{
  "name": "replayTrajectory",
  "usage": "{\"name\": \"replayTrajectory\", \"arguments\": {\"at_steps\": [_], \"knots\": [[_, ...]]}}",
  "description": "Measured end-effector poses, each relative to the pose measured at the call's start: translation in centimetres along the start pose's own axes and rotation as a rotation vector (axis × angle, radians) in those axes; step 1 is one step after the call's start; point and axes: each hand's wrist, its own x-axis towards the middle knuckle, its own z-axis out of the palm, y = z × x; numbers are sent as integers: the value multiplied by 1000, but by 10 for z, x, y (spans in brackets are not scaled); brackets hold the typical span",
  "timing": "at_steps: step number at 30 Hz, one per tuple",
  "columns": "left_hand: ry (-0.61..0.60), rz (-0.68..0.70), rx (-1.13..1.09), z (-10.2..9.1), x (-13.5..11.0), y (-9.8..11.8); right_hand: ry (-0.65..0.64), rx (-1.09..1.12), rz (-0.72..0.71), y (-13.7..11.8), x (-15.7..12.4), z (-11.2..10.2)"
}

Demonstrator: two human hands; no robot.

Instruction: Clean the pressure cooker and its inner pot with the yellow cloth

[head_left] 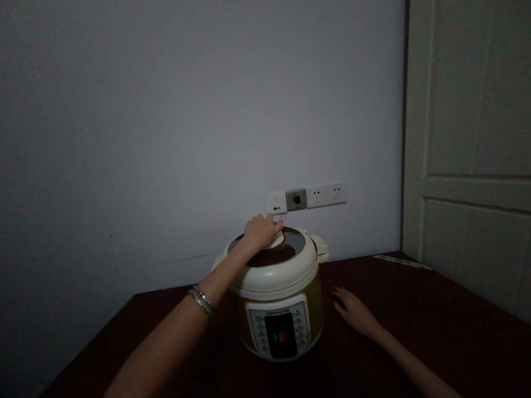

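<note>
An electric pressure cooker [275, 298], white on top with a gold-coloured body and a control panel [280, 327], stands upright on a dark red table. My left hand [262, 230] is on top of its lid [264, 278], fingers curled over the lid's handle [276, 240], which is mostly hidden under the palm. Right of the cooker and apart from it, my right hand [355, 312] rests on the table with fingers loosely stretched and nothing in them. A bracelet [202, 300] circles my left wrist.
Behind the cooker, a pale wall carries a row of sockets [326, 195] and a grey switch plate [296, 200]. A thin patterned strip [400, 262] lies at the table's back right. A light panelled door [491, 158] rises on the right.
</note>
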Motion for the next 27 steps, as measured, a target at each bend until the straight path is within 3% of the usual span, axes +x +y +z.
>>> {"name": "replayTrajectory", "arguments": {"at_steps": [10,16,20,22,25,27], "knots": [[6,-24,0,-2,-1,3,-32,82,53,-5,2,-9],[-9,-48,-21,-4,-1,5,-150,207,42,-9,-6,-48],[-12,-59,-49,-4,-2,6,-285,278,-26,-16,-45,-93],[-14,-68,-67,-3,-2,6,-439,283,-22,-25,-72,-117],[-26,-84,-101,-4,0,4,-696,237,136,-40,-110,-142],[-50,-94,-131,-5,3,2,-761,216,206,-49,-129,-149]]}}
